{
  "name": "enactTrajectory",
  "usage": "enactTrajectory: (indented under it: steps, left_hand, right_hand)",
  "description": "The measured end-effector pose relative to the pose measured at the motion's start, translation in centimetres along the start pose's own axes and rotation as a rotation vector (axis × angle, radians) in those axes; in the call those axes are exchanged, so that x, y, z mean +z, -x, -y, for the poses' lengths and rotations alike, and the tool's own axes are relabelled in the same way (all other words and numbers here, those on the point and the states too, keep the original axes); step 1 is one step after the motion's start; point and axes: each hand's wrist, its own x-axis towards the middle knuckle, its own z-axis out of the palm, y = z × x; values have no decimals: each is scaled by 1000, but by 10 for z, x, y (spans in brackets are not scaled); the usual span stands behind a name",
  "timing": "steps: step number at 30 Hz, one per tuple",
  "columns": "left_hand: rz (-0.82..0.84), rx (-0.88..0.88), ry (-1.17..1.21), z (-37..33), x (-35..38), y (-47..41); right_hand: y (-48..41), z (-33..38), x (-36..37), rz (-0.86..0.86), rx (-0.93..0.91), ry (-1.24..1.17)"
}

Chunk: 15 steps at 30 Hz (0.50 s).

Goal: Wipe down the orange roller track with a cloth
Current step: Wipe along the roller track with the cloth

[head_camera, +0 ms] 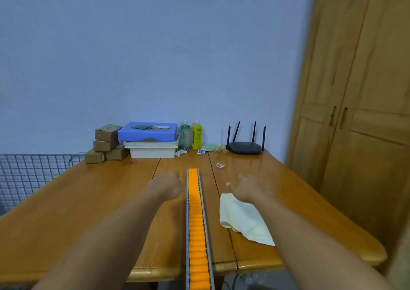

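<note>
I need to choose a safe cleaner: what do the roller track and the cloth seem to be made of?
Roller track: orange rollers look like matte plastic; the grey side rails look metallic, though uncertain. Cloth: pale yellow soft fabric, limp and folded, perhaps microfibre.

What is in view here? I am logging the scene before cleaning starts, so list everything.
roller track: 1, orange, table centre
cloth: 1, pale yellow, right of track
cardboard boxes: about 5, brown, far left
storage bins: blue on white, far edge
bottles: 2, green and yellow
router: 1, black
wire mesh: grey, left of table
wardrobe: wooden, right
left hand: open, left of track
right hand: open, over the cloth's far end
</note>
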Motion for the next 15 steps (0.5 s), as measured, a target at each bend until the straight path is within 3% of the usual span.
enactTrajectory:
  steps: [7,11,15]
  left_hand:
    - [25,9,28,10,43,-24]
    - [-1,21,48,17,62,-35]
    - [-31,21,78,20,80,-48]
  right_hand:
    - [5,-5,50,110,209,94]
    - [-4,-8,80,114,192,175]
    - [-16,-13,78,-14,101,295]
